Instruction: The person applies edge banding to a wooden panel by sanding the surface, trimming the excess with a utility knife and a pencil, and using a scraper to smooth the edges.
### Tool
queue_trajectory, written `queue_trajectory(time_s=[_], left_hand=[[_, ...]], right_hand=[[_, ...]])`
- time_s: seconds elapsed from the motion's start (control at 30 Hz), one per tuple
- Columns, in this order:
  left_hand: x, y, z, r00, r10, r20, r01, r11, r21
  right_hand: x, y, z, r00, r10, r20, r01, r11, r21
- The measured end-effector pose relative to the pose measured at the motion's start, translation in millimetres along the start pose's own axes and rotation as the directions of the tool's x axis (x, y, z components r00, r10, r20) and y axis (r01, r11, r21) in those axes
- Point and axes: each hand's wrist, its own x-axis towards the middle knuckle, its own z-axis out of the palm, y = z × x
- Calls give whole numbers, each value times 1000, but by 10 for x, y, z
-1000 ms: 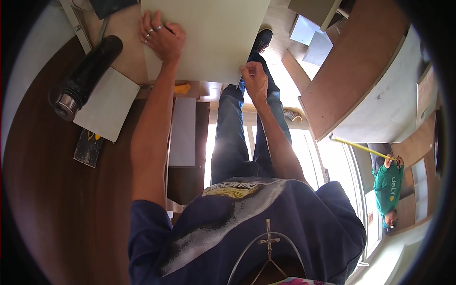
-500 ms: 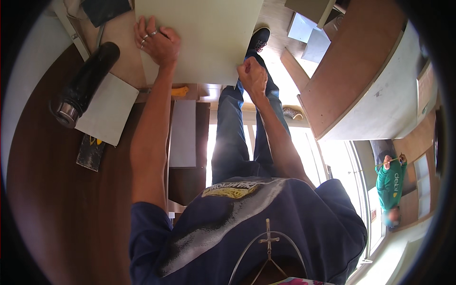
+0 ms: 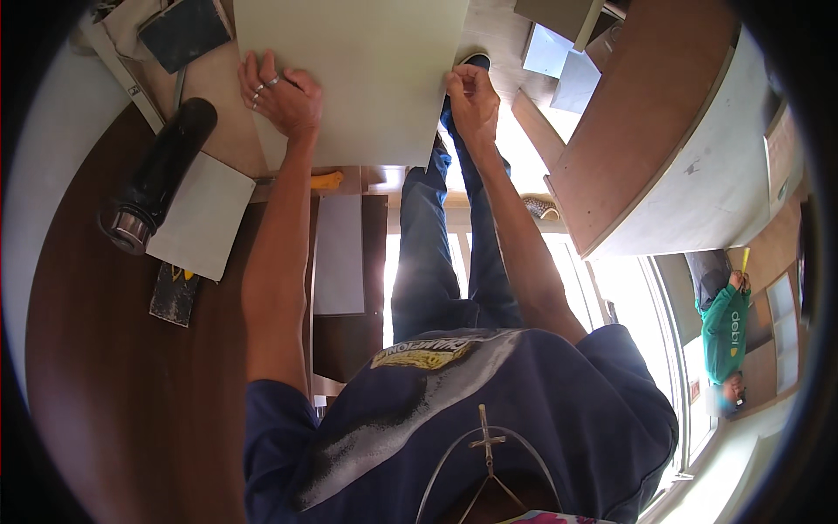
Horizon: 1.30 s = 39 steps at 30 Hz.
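Note:
A large pale, flat board (image 3: 358,79) lies before me at the top of the view. My left hand (image 3: 284,98), with rings on its fingers, rests on the board's left part, its fingers apart and slightly bent. At the board's right edge is my right hand (image 3: 474,106), its fingers curled and pinched together. Whatever those fingers may hold is too small or hidden to make out. Left of the board, a black bottle (image 3: 166,166) with a metal cap lies across a smaller white panel (image 3: 205,214).
A dark brown surface (image 3: 105,349) spreads at the left. Near the top left lies a dark flat block (image 3: 183,35). An orange object (image 3: 327,181) shows below the board. A curved wooden panel (image 3: 646,122) stands at the right. Farther right is a person in a green top (image 3: 724,327).
My right hand has moved farther from me along the board's right edge. The left hand keeps its place on the board, while the whole view has shifted a little.

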Motion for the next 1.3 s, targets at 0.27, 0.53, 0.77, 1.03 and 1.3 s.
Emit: queue_trajectory(time_s=[0.27, 0.53, 0.77, 1.03, 1.3], left_hand=[[30, 85, 20, 1000, 5, 1, -5, 1000, -26], [35, 15, -79, 999, -3, 37, 3, 1000, -2], [68, 123, -47, 999, -20, 50, 20, 1000, 12], [18, -61, -16, 999, 9, 40, -9, 1000, 5], [101, -37, -102, 998, -57, 32, 57, 998, 6]], right_hand=[[164, 69, -66, 998, 59, -12, -60, 988, -142], [102, -28, 7, 986, 105, 130, -108, 994, 22], [723, -121, -88, 989, 41, 139, -50, 997, 64], [1546, -545, -50, 995, -98, 25, 100, 992, -80], [1139, -1674, 897, 881, -400, 252, 377, 916, 136]])
